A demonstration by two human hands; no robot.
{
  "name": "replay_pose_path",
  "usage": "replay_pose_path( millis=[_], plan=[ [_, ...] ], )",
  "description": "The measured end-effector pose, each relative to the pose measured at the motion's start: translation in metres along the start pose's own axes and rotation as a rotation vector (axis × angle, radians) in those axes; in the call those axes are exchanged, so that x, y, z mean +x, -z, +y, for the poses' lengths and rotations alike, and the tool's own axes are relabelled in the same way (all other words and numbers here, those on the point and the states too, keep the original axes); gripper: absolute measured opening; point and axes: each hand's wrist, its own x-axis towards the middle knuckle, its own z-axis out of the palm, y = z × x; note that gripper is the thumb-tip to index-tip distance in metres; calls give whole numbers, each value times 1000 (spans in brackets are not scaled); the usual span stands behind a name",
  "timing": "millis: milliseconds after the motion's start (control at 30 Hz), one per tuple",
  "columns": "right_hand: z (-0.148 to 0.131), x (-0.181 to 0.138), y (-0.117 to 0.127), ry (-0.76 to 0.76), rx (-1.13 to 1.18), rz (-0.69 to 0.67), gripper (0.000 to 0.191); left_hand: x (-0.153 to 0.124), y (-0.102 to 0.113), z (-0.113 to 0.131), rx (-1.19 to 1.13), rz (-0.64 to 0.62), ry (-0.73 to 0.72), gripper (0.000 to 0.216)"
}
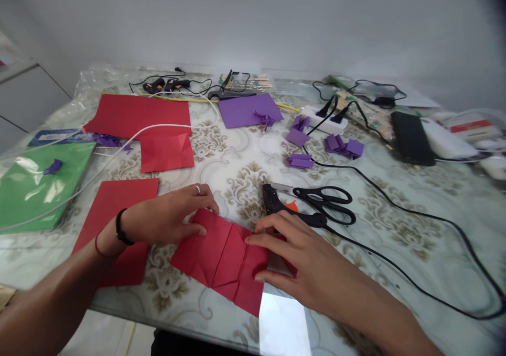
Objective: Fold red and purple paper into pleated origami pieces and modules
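A table (415,187) under a floral cover fills most of the frame. At upper left lies a long red sheet (142,111), a white cable crossing it; a green pack (31,187) in clear plastic sits at the left edge. A second red sheet (114,200) lies left of centre, partly beneath the left forearm. The creased red paper (227,250) is at lower centre, fold lines running across it, with both hands on it. The left hand (169,216) has its thumb on the paper's face and its fingers at the far edge; the right hand (302,248) rests bent fingertips and thumb on the right part — whether either pinches or only presses, I cannot tell. At upper centre is a purple sheet (241,111), and below the long red one a smaller red sheet (166,156). Black-handled scissors (302,193) lie right of centre beside a black glue gun (272,200), close above the right hand. A white power strip (322,121) stands at upper right, with folded purple pieces (300,161) around it. Smallest are the left wrist's black band (119,227) and — on a left finger — a ring (198,189).
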Motion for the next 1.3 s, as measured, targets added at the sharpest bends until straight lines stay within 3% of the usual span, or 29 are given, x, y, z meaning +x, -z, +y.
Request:
replay_pose_path(
  millis=[467,700,1300],
  plan=[
    [-5,-2,7,-38,67,-45,37,5,6,12,-28,81,-50,17],
    [-4,-4,14,-13,87,-40,53,5,9,16,-68,70,-34,19],
    [-2,-3,11,7,69,-13,55,6,9,14,-18,53,-57,22]
  ],
)
